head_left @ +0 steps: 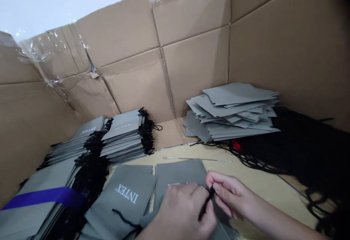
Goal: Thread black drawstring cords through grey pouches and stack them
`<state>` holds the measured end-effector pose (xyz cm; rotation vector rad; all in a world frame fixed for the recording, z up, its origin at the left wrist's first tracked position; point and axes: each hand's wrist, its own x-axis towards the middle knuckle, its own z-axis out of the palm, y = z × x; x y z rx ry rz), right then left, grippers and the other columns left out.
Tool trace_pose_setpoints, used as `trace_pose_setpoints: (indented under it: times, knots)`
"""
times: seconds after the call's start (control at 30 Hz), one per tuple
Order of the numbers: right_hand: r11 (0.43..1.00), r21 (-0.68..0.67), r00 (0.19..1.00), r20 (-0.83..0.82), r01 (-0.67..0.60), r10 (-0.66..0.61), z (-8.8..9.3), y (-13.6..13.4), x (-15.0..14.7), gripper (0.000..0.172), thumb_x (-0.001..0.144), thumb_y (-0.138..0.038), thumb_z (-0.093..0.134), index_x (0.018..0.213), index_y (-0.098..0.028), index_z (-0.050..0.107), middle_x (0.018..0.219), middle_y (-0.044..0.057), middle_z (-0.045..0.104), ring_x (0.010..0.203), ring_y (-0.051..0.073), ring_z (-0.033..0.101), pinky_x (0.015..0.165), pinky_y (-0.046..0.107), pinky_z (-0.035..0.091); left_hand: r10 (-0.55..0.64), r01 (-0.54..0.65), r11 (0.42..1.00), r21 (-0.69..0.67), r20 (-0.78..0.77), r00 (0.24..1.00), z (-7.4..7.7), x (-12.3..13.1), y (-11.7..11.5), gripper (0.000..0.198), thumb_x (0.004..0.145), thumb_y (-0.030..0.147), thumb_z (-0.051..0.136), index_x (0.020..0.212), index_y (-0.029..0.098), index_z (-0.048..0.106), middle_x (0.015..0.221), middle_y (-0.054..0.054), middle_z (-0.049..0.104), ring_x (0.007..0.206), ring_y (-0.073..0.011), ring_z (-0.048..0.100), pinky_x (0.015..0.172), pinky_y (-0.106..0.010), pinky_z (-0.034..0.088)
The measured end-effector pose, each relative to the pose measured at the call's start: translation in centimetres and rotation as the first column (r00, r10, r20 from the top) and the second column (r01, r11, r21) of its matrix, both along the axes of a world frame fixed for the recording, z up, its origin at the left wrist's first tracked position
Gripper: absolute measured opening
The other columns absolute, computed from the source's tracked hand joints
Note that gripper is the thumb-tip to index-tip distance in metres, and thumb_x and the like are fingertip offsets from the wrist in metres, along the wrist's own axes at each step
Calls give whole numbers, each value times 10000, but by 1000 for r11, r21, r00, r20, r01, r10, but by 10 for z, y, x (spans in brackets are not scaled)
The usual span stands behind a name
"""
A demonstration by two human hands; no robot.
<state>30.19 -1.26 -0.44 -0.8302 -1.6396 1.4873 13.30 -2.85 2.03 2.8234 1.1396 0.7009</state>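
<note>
My left hand (183,211) and my right hand (226,192) pinch a black drawstring cord (209,200) from both sides at the top edge of a grey fabric pouch (177,174). The fingers hide part of that pouch's white print. Just left of my left hand lies another grey pouch printed INTEX (127,192), with a loose black cord at its lower edge. A thin metal rod (197,159) lies on the tabletop beyond my hands.
Stacks of corded grey pouches (123,130) stand at left, one band-wrapped in blue (45,198). Uncorded grey pouches (231,112) lie piled at back right beside a heap of black cords (276,148). Cardboard walls (136,83) surround the tan tabletop (259,181).
</note>
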Motion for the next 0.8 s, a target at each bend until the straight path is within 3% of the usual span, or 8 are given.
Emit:
trace_pose_setpoints:
  times: [0.13,0.2,0.27,0.37,0.47,0.57,0.63,0.8]
  knots:
    - [996,-59,993,-102,-68,62,-7,1,-2,475,749,-661,467,725,-191,403,404,-98,379,313,42,278,327,159,217,-32,38,993,110,-55,998,2,-3,1,140,834,249,437,844,201,568,710,-13,626,583,-146,556,493,-245,313]
    - [993,-85,989,-125,-87,76,-9,2,-2,456,759,-639,479,723,-190,407,403,-97,383,315,41,286,334,153,228,-36,43,994,99,-73,997,5,-5,1,179,862,268,407,817,197,565,706,-17,619,575,-139,543,496,-239,308]
    - [992,-103,988,-144,-76,60,-9,3,-1,426,780,-610,479,753,-189,416,423,-87,411,333,46,318,353,151,249,-24,24,1000,10,-18,1000,9,-4,1,213,876,268,389,768,191,556,689,-11,605,575,-126,527,511,-228,311]
    - [995,-98,981,-195,-32,12,-10,3,-1,400,798,-593,466,856,-199,425,507,-62,481,384,69,410,398,168,301,-13,56,976,-209,203,979,13,-1,1,255,890,249,373,705,179,534,662,11,564,596,-101,497,550,-199,326]
    - [995,-78,975,-212,55,-71,-16,-1,-5,389,788,-567,508,953,-223,433,640,-42,523,463,83,479,477,192,361,43,136,913,-384,423,905,15,3,1,321,898,295,368,637,161,499,620,28,482,593,-90,434,562,-186,320]
    - [988,-58,970,-192,141,-150,-23,-5,-11,415,752,-551,569,1004,-242,453,839,18,566,737,151,568,667,257,430,145,201,832,-518,552,821,13,6,2,373,890,377,372,616,153,489,598,36,413,590,-92,381,549,-190,301]
    - [991,-6,972,-191,136,-135,-24,-7,-15,439,723,-571,585,986,-243,460,876,38,562,833,187,560,735,300,428,168,263,782,-565,598,784,10,7,3,371,876,408,386,648,146,518,612,30,419,607,-99,381,552,-194,298]
    - [995,35,973,-215,89,-79,-26,-7,-19,426,741,-578,559,961,-244,415,816,25,536,776,177,545,692,298,416,206,344,737,-583,677,706,3,11,7,394,835,452,435,610,138,511,591,31,383,594,-100,350,558,-205,288]
